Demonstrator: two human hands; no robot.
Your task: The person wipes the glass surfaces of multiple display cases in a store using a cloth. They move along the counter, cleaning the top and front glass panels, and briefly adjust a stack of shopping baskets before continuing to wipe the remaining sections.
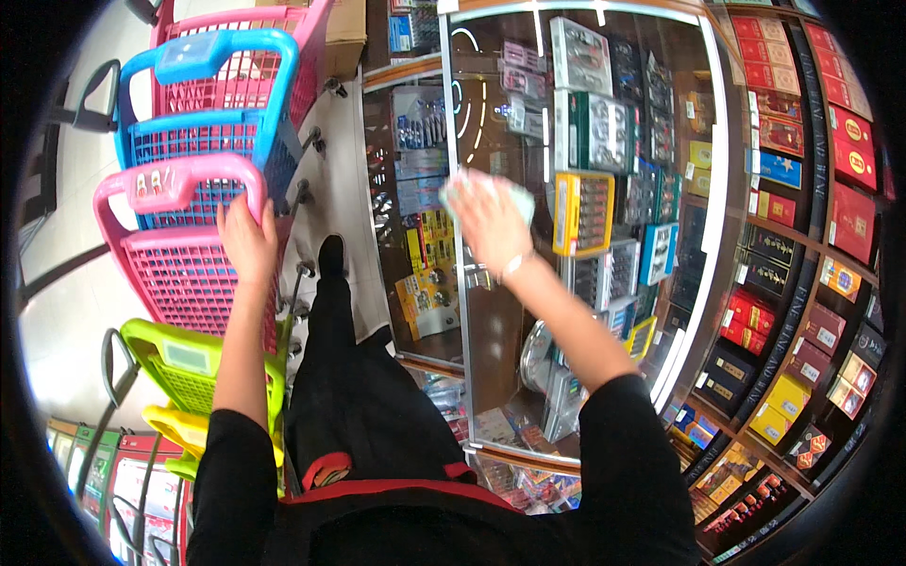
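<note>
My left hand (248, 237) rests on the right end of the pink handle (195, 173) of a plastic shopping basket cart, with its fingers bent over the handle. My right hand (492, 219) presses a folded pink and pale green cloth (522, 201) against the glass top of a display case (495, 283), close to its metal edge strip (453, 156). Part of the cloth is hidden under the palm. Beneath the glass, just right of that hand, lies a yellow box of small items (584, 214).
Nested beside the pink cart are a blue cart (272, 85) and a lime green cart (195, 357). A narrow strip of tiled floor (340, 163) runs between carts and case. Shelves of boxed goods (771, 283) stand at the right. A cardboard box (347, 35) is at the top.
</note>
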